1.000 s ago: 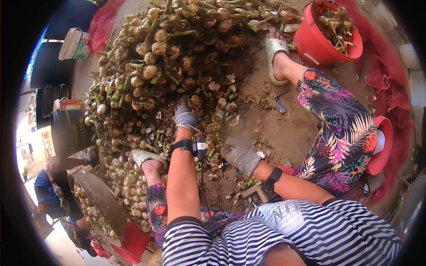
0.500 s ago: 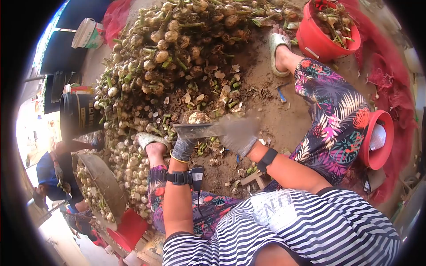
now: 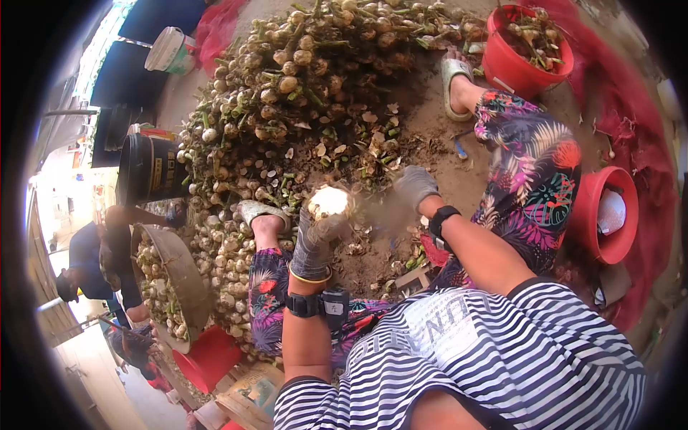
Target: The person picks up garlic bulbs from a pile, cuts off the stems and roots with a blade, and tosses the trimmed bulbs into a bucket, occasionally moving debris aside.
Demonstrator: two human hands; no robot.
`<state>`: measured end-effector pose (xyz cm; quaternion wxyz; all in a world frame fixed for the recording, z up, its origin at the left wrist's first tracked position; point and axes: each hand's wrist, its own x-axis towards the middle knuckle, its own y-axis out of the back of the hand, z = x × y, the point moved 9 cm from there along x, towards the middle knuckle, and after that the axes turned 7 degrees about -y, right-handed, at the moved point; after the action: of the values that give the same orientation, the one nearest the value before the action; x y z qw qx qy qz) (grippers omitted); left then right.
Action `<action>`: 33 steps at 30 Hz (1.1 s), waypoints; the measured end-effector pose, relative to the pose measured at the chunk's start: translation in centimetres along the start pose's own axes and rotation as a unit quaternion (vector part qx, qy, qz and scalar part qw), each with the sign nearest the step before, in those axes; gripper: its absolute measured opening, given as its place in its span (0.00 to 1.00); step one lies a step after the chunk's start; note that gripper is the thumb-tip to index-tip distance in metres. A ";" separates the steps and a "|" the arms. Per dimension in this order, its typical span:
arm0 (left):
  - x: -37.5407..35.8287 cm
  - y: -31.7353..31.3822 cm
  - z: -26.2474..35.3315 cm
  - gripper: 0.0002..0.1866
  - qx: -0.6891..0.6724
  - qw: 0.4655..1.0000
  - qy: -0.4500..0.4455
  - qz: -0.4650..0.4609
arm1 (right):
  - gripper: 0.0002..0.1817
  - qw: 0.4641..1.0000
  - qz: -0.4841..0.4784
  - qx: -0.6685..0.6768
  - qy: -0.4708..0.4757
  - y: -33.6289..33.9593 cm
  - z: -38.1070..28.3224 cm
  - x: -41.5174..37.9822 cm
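My left hand [image 3: 315,240], in a grey glove, is wrapped round a garlic bulb [image 3: 330,203] whose top shows bright white. To its right my right hand [image 3: 416,188], also gloved, has its fingers curled round something blurred by motion; a blade was in it earlier, but its outline is smeared now. Beyond both hands lies a big heap of bulbs with stems [image 3: 287,86], with cut stems and peelings [image 3: 351,147] on the ground in front of it.
A red tub with bulbs [image 3: 527,54] stands at the upper right, another red tub [image 3: 609,215] at the right. On the left are a black bucket [image 3: 147,168], a round basket of bulbs [image 3: 190,287] and a co-worker [image 3: 93,261]. Red netting [image 3: 631,143] runs along the right.
My right hand has moved up and right, away from the left hand, and the blade is now a blur. The bulb in my left hand shows a bright white top. The view has shifted slightly.
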<state>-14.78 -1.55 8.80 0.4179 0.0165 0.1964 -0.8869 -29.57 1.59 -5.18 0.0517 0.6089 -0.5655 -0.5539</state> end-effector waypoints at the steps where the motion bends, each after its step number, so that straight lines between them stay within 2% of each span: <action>1: 0.6 2.9 -0.9 0.21 0.012 0.997 0.017 0.071 | 0.13 0.994 0.070 0.085 -0.002 1.4 -0.5 -0.2; 2: 1.5 4.2 -0.9 0.23 0.091 0.992 -0.029 0.087 | 0.12 0.975 0.141 0.173 -0.007 2.9 -0.6 -0.6; 3: 2.3 4.3 -0.2 0.24 0.170 0.978 -0.074 0.099 | 0.12 0.973 0.149 0.174 -0.005 3.6 -0.9 -1.0; 4: 2.4 5.8 -0.6 0.26 0.241 0.961 -0.048 0.126 | 0.11 0.966 0.139 0.216 0.005 4.4 -1.3 -1.9; 5: 1.7 7.5 -1.8 0.23 0.182 0.966 -0.010 0.185 | 0.11 0.957 0.129 0.258 0.013 5.2 -1.6 -3.0; 6: 1.2 7.8 -3.4 0.22 0.025 0.980 0.011 0.196 | 0.11 0.950 0.102 0.294 0.029 6.8 -2.8 -5.0; 7: 0.8 7.2 -4.3 0.21 -0.133 0.970 0.033 0.203 | 0.11 0.949 0.109 0.294 0.029 5.8 -3.4 -4.9; 9: 0.2 6.0 -4.8 0.21 -0.252 0.952 -0.018 0.174 | 0.12 0.883 0.299 0.261 0.249 6.1 -6.9 -6.5; 11: -0.3 4.8 -3.2 0.23 -0.296 0.944 -0.066 0.130 | 0.12 0.940 0.156 0.259 0.161 2.7 -6.7 -4.2; 13: -2.2 4.3 3.6 0.25 -0.291 0.930 -0.214 0.066 | 0.14 0.990 -0.016 0.143 0.011 -3.7 -3.1 -0.5; 15: -6.4 8.8 9.0 0.29 -0.318 0.884 -0.297 0.170 | 0.16 0.993 0.001 0.116 0.025 -3.9 -3.2 -0.7; 16: -9.9 15.5 9.9 0.33 -0.294 0.846 -0.344 0.281 | 0.16 0.987 0.010 0.150 0.048 -2.1 -4.1 -1.9; 18: -12.8 23.7 9.9 0.36 -0.266 0.794 -0.383 0.389 | 0.17 0.975 0.033 0.205 0.075 0.7 -5.3 -3.1; 19: -12.2 26.5 8.2 0.38 -0.351 0.781 -0.345 0.384 | 0.17 0.975 0.033 0.206 0.075 0.8 -5.3 -2.9; 22: -2.3 24.4 6.0 0.28 -0.243 0.906 -0.200 0.283 | 0.17 0.973 0.047 0.216 0.059 0.9 -4.3 -1.9; 23: 2.7 19.1 7.1 0.21 -0.051 0.931 -0.188 0.310 | 0.17 0.974 0.033 0.221 0.044 0.4 -3.9 -1.4; 24: 7.5 17.3 8.0 0.22 0.144 0.927 -0.207 0.277 | 0.17 0.972 0.039 0.229 0.045 0.1 -3.7 -1.0; 25: 12.0 15.4 8.7 0.25 0.329 0.877 -0.233 0.260 | 0.17 0.969 0.045 0.237 0.045 -0.3 -3.4 -0.6; 26: 16.2 11.6 9.8 0.28 0.458 0.811 -0.324 0.168 | 0.17 0.965 0.057 0.251 0.049 -0.2 -3.2 -0.4; 27: 19.3 9.1 10.2 0.28 0.712 0.641 -0.237 0.162 | 0.17 0.966 0.053 0.249 0.047 -0.1 -3.1 -0.1; 29: 26.0 8.3 8.0 0.26 0.849 0.518 -0.084 0.059 | 0.17 0.959 0.041 0.278 0.031 0.0 -2.7 0.5; 31: 30.2 10.1 5.7 0.27 0.901 0.433 0.017 0.033 | 0.17 0.958 0.042 0.283 0.013 -0.3 -1.8 1.7; 33: 30.9 10.5 4.6 0.26 0.902 0.431 0.024 0.024 | 0.16 0.944 0.044 0.328 -0.013 0.2 -0.8 1.9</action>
<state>-26.40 -31.94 3.52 0.1813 0.4103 -0.7054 -0.5489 -29.55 -0.32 -5.91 -0.1336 0.5597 -0.7426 -0.3428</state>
